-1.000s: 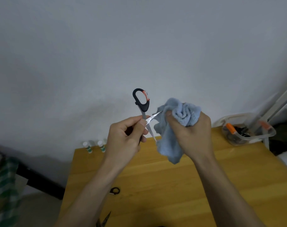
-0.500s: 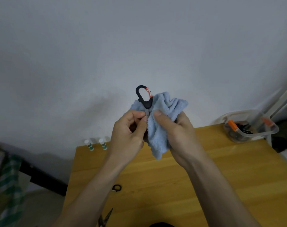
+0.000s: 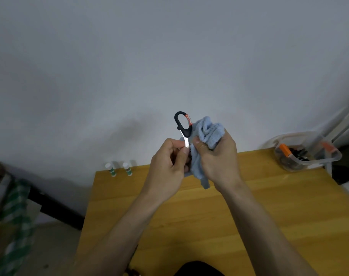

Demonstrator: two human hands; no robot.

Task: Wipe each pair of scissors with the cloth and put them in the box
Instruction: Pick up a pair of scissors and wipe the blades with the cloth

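A grey wall (image 3: 169, 56) fills the upper part of the head view, and below it a wooden table (image 3: 289, 216) runs from its far left corner to the right edge of the frame. Both forearms reach up over the middle of the table, and the hands meet above its far edge, clear of the wood. The left hand (image 3: 167, 168) is curled, thumb and fingers pinching the scissors (image 3: 183, 127) around the blades, so that the black handle loop with its orange inner strip stands up above the knuckles, tilted slightly left. The right hand (image 3: 217, 160) is curled round the cloth (image 3: 208, 132), a light blue towel bunched above the fingers and hanging in a tail below the palm; its thumb presses the fabric against the metal just beside the left thumb. How far the blades are apart cannot be told, since cloth and fingers hide them. At the far right corner stands the box (image 3: 334, 156), a clear plastic tub with an orange-handled tool and dark items inside, well apart from the hands. Two small white tubes (image 3: 112, 171) with green bands stand side by side at the far left corner. A green checked fabric (image 3: 16, 216) lies left of the table.
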